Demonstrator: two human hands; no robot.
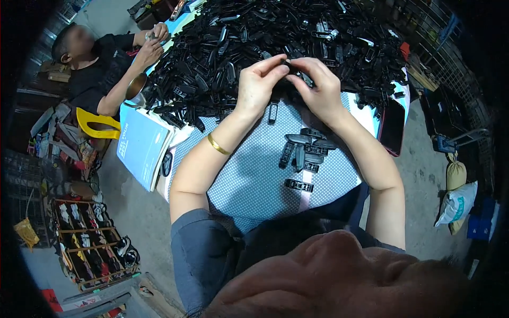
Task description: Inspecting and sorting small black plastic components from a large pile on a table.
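Close to the near edge of a large heap of black plastic parts (212,58), my two hands meet at the fingertips. Pinched between them is a small black plastic part (286,63), mostly covered by the fingers. My left hand (260,85) wears a gold bangle at its forearm, and its thumb and forefinger are closed on the part. From the other side my right hand (319,87) grips it too. Below my hands, on the patterned cloth (244,169), lie a single black frame-shaped part (272,113), a small cluster of black parts (307,148) and one separate part (299,185).
A thick blue-covered book (146,143) lies at the table's left edge, beside a metal cup (136,87) and a yellow handle-like piece (98,123). Across the left corner a person (87,74) works with both hands. A dark phone (392,127) rests at the right edge.
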